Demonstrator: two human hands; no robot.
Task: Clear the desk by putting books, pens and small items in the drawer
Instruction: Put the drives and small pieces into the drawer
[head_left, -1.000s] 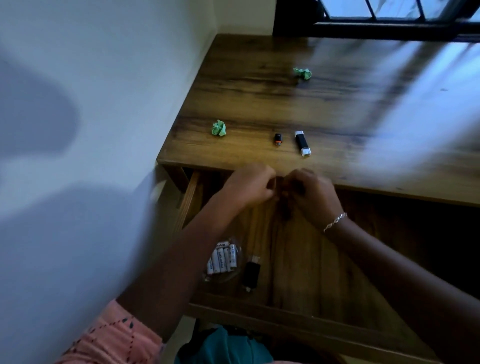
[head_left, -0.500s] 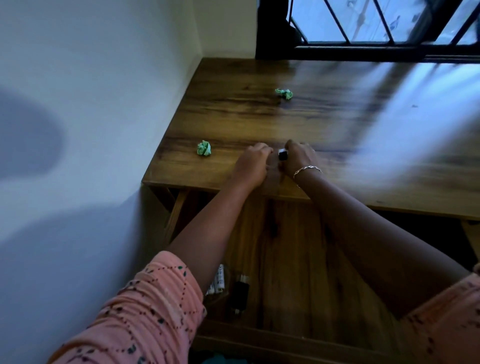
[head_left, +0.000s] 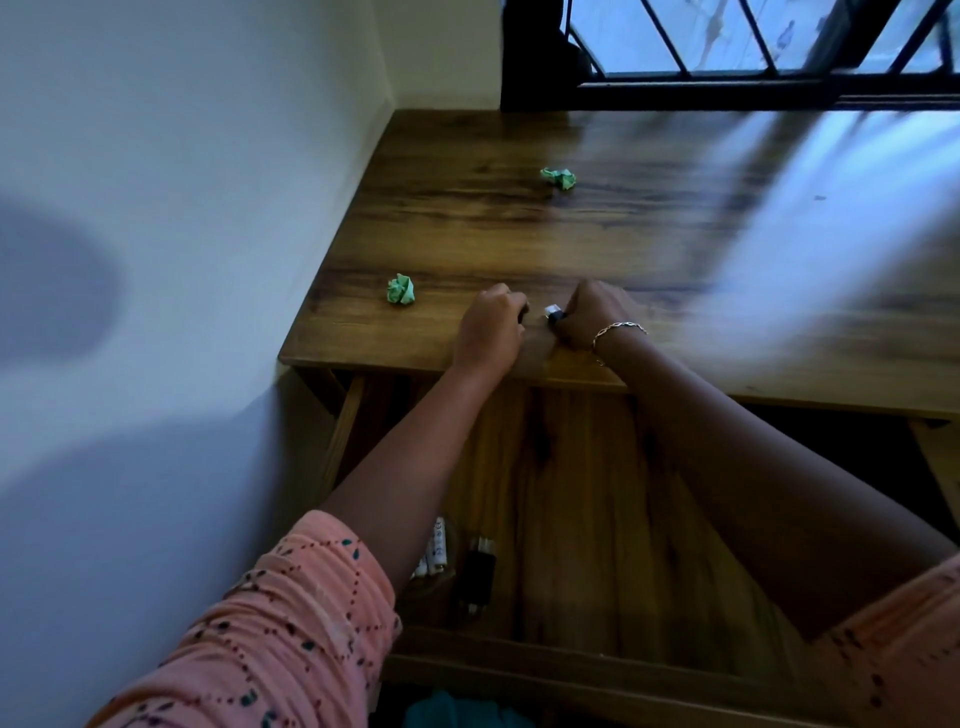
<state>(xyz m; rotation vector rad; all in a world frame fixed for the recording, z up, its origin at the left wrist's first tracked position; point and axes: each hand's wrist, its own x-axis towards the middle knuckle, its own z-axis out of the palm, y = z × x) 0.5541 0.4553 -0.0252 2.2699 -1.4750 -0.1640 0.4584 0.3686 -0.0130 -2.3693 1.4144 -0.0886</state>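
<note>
Head view, right hand (head_left: 592, 317): grip closed on the black-and-white stick (head_left: 554, 313), at the near edge of the desk (head_left: 675, 234).
Left hand (head_left: 491, 325): curled just left of it; cannot tell if it grips anything.
Drawer (head_left: 571, 493): open below, batteries (head_left: 438, 545) inside.
Risk: a shallow pinch may drop the stick beside the drawer.

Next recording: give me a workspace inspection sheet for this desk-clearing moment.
Surface: wooden desk, glare at right.
Job's things: stick in right hand; batteries and black gadget in open drawer.
Clutter: green paper, near ball and far ball, on desk.
Hands: right hand grips stick; left hand curled on desk, contents hidden.
Cables: nothing seen.
Surroundings: wall left, barred window behind.
</note>
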